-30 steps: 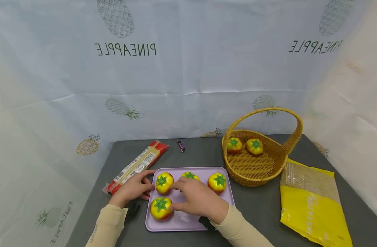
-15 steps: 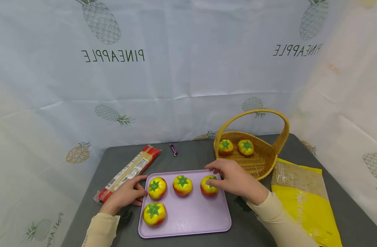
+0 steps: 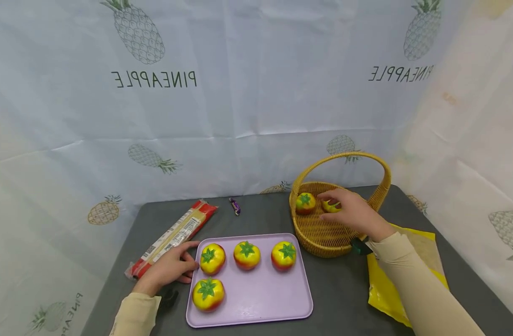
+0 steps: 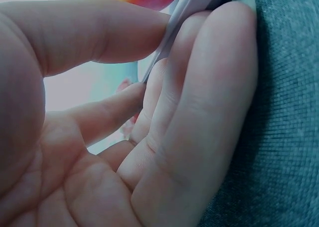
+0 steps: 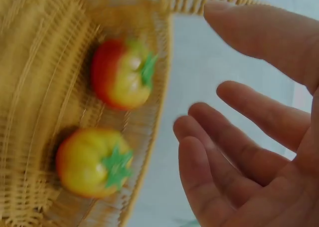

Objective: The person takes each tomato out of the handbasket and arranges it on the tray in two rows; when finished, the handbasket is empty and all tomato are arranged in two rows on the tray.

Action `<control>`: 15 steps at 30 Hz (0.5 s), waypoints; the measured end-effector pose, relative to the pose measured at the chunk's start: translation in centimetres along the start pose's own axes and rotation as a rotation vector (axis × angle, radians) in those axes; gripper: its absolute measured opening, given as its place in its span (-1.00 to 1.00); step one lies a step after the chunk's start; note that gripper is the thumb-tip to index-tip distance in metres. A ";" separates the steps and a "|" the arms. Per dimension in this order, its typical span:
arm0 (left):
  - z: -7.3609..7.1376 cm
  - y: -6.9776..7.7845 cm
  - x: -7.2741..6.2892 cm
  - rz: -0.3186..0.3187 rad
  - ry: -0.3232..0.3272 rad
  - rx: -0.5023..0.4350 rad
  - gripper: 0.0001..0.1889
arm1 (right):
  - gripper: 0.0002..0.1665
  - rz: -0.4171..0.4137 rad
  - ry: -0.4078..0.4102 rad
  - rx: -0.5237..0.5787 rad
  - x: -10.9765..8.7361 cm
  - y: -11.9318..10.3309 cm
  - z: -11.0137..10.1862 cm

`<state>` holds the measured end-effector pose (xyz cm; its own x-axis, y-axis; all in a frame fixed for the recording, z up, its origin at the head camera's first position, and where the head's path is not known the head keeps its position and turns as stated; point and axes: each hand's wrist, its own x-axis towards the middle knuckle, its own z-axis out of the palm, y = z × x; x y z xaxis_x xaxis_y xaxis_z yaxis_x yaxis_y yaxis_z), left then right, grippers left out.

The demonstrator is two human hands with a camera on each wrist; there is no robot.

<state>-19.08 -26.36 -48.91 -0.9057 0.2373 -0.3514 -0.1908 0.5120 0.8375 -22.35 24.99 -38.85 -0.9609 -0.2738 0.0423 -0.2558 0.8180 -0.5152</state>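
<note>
My left hand (image 3: 168, 268) holds the left edge of a lilac tray (image 3: 265, 296), its rim between thumb and fingers in the left wrist view. Several yellow-and-red tomatoes with green star-shaped tops sit on the tray: a front-left tomato (image 3: 208, 295) and a row behind it ending in a right-hand tomato (image 3: 283, 255). Over the wicker basket (image 3: 323, 235) hovers my right hand (image 3: 357, 212), fingers spread and nothing between them. Inside the basket lie two more tomatoes, a left tomato (image 3: 305, 203) and a right tomato (image 3: 331, 207) partly hidden behind the hand.
A red-ended plastic packet (image 3: 172, 238) lies left of the tray. A small purple-wrapped candy (image 3: 234, 206) is near the table's back edge. Under my right forearm is a yellow bag (image 3: 382, 294). The basket's tall handle (image 3: 340, 156) arches over its opening.
My right hand has let go of a tomato at the tray's back right and moved right and back to the basket. The left hand stays at the tray's edge.
</note>
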 end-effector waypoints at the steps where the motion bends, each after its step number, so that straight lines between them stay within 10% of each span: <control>1: 0.0 -0.1 0.0 0.000 -0.001 -0.002 -0.24 | -0.24 0.014 -0.005 0.007 0.3 0.6 -0.1; 15: -0.1 -0.3 -0.1 0.011 0.001 -0.020 -0.24 | -0.16 0.114 -0.044 0.019 3.0 4.8 -0.5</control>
<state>-19.00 -26.58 -49.10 -0.9083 0.2417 -0.3414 -0.1881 0.4931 0.8494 -26.49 28.40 -40.79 -0.9779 -0.2017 -0.0550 -0.1425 0.8356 -0.5305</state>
